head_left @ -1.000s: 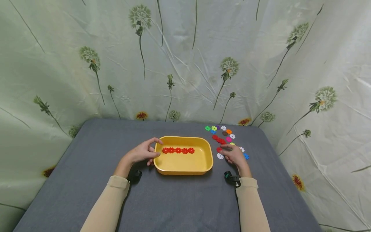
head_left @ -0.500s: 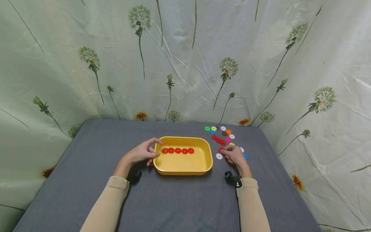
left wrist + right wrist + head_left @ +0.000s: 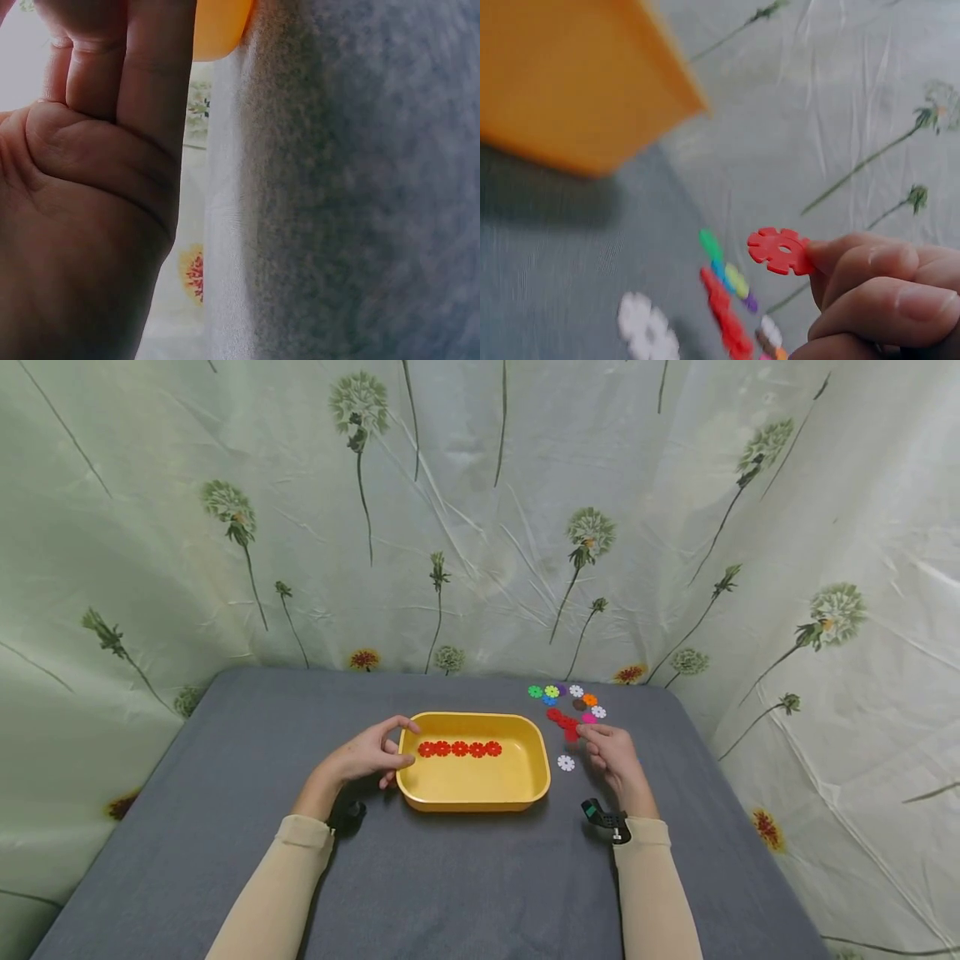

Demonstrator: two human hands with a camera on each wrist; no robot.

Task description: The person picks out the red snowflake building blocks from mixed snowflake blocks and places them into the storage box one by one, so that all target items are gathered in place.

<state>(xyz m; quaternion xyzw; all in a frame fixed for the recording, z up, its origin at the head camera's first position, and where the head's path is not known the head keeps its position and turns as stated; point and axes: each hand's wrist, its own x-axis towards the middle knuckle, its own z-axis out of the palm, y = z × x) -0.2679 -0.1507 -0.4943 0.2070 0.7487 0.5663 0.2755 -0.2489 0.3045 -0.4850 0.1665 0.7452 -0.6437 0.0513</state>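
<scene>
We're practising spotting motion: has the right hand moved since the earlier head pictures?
Yes: against the yellow tray, the right hand has moved slightly up and right in the picture.

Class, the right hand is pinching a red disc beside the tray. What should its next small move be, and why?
Probably carry the red disc left over the tray, toward the right end of the five red discs lined up inside. The right hand pinches it by its edge, and the left hand holds the tray's left end.
</scene>
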